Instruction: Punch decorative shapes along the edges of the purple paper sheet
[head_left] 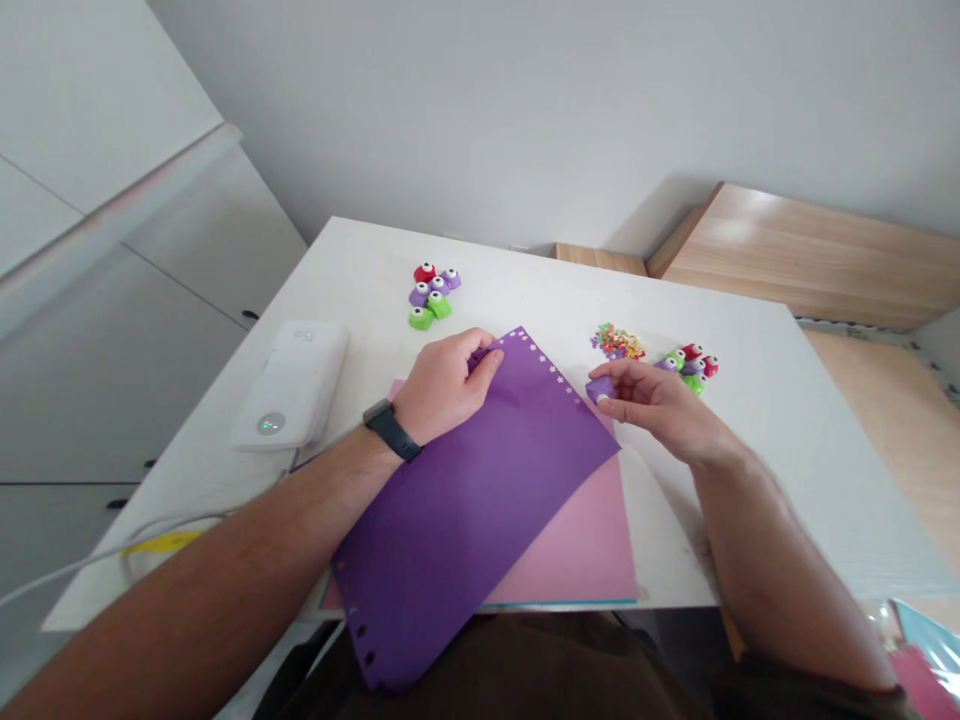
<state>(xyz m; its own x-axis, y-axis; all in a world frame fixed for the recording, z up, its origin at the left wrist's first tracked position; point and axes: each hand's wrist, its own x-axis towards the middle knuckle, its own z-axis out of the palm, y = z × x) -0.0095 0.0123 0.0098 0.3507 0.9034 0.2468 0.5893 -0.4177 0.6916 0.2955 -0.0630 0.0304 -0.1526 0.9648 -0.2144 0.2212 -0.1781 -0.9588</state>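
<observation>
A purple paper sheet (pixel 465 480) lies slanted across the table, with a row of small punched holes along its far edge and more holes along its near edge. My left hand (pixel 444 385), with a dark band on the wrist, pinches the sheet's far corner. My right hand (pixel 651 400) is closed on a small purple paper punch (pixel 600 391) at the sheet's right far edge. Under the purple sheet lies a pink sheet (pixel 585 550).
Several small punches in red, purple and green (pixel 433 294) sit at the far middle of the white table (pixel 810 480). More punches (pixel 691 365) and a heap of coloured paper bits (pixel 618 342) lie beyond my right hand. A white device (pixel 292 385) rests at the left.
</observation>
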